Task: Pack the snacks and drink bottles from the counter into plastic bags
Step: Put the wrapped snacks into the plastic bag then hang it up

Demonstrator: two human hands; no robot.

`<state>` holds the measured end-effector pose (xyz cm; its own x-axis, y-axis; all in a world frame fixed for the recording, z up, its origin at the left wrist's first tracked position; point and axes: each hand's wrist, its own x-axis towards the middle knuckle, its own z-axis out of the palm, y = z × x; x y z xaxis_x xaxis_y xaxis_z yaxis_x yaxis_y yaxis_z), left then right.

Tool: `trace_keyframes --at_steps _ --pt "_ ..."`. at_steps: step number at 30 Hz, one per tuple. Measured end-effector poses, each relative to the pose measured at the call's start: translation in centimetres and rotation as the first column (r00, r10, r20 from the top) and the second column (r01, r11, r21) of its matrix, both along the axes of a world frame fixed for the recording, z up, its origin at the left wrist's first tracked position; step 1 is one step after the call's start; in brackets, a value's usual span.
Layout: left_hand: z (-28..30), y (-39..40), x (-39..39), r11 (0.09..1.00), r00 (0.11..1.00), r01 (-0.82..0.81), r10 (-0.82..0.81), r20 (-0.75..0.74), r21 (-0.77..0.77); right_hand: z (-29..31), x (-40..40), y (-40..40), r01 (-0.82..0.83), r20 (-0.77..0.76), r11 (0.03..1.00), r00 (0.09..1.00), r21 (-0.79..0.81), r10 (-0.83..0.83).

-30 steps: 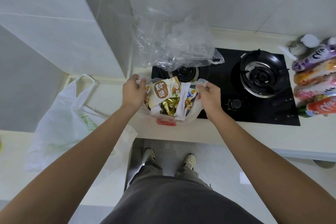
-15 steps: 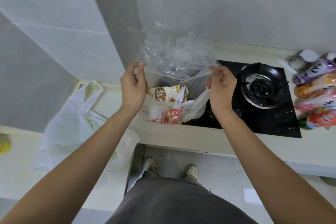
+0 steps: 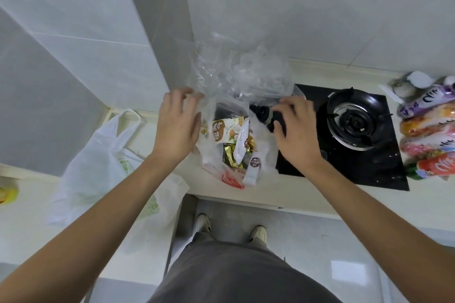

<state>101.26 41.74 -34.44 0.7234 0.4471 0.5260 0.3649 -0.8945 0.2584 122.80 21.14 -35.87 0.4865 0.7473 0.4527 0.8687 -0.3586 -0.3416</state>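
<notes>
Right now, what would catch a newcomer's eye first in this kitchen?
Two bare hands, the left hand and the right hand, flank a clear bag of snacks at the counter's front edge. Bright drink bottles lie stacked at the far right beside the black gas stove. A white plastic bag slumps on the left counter.

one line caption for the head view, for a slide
Both hands, left and right, at the mouth of a clear bag of snacks beside the stove, drink bottles waiting.
</notes>
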Motion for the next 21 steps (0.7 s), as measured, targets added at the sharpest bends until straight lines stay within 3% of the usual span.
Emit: trace_keyframes --at_steps 2,4,6,10,14,17,21 --pt "-0.7 0.2 0.2 0.962 0.949 0.25 -0.22 -0.225 0.111 -0.9 0.2 -0.4 -0.223 0.051 0.967 0.972 -0.12 0.23" --pt "-1.9 0.2 0.4 0.914 0.864 0.396 -0.338 -0.372 0.087 -1.9 0.1 -1.0 -0.378 0.009 0.897 0.921 -0.231 0.39" --pt "-2.5 -0.3 0.5 0.905 0.828 0.424 -0.374 -0.419 0.029 -2.3 -0.7 -1.6 -0.435 -0.042 0.848 0.895 -0.303 0.444" --pt "-2.2 -1.9 1.6 0.86 0.801 0.51 -0.466 -0.375 0.02 -2.5 -3.5 -1.8 -0.488 -0.065 0.814 0.867 -0.315 0.494" --pt "-3.4 -2.3 2.8 0.853 0.708 0.521 -0.44 -0.553 -0.012 -3.1 -5.1 -1.4 -0.593 -0.091 0.72 0.79 -0.36 0.606" --pt "-4.5 -1.6 2.8 0.873 0.655 0.487 -0.352 -0.669 0.017 -4.1 -4.1 -1.0 -0.57 -0.048 0.673 0.778 -0.471 0.626" --pt "-4.3 -0.9 3.1 0.897 0.645 0.439 -0.28 -0.712 0.045 -4.6 -1.9 -0.3 -0.506 0.016 0.672 0.792 -0.54 0.61"
